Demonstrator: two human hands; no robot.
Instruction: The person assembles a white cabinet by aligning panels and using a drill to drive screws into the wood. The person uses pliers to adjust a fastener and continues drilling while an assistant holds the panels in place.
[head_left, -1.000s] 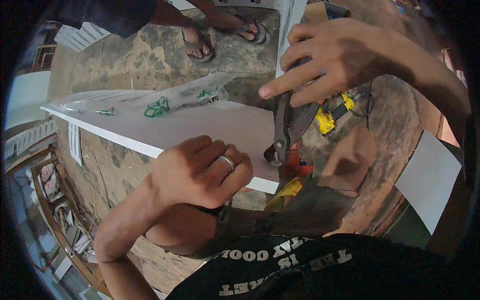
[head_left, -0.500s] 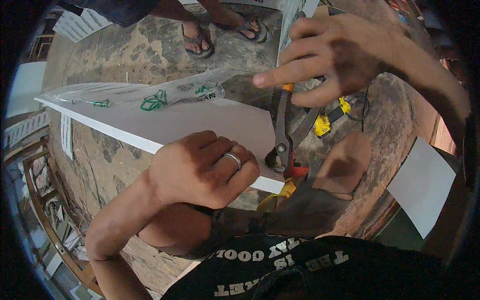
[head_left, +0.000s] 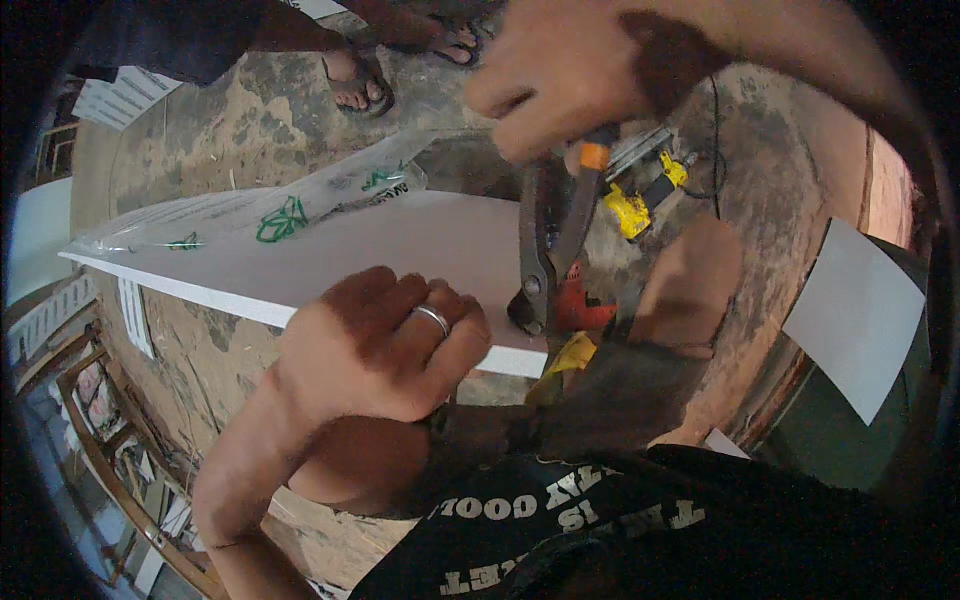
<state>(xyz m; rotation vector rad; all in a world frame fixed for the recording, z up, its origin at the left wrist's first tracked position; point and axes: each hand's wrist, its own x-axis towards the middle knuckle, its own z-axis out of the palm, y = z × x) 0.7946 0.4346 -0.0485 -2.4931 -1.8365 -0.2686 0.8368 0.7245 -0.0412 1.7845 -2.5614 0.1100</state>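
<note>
A long white panel [head_left: 400, 250] with a pale edge lies in front of me, partly under clear plastic wrap [head_left: 290, 205] with green print. My left hand [head_left: 385, 345], with a ring on it, is closed in a curl over the panel's near edge; whatever its fingers hold is hidden. Dark metal pincers [head_left: 537, 275] stand with their jaws down at the panel's right end, the handles rising apart. My right hand [head_left: 580, 75], smeared by motion, is closed around the handle tops, where an orange band shows.
A yellow and black power tool [head_left: 645, 195] lies on the floor right of the pincers. A red tool [head_left: 580, 305] sits beside the jaws. Another person's sandalled foot [head_left: 355, 85] is beyond the panel. A white sheet [head_left: 860, 310] is at the right, a wooden frame [head_left: 115, 480] at the left.
My right hand's fingers were spread with the index finger stretched out; now they are curled around the handles. The whole view has shifted slightly. My left hand stays closed at the panel.
</note>
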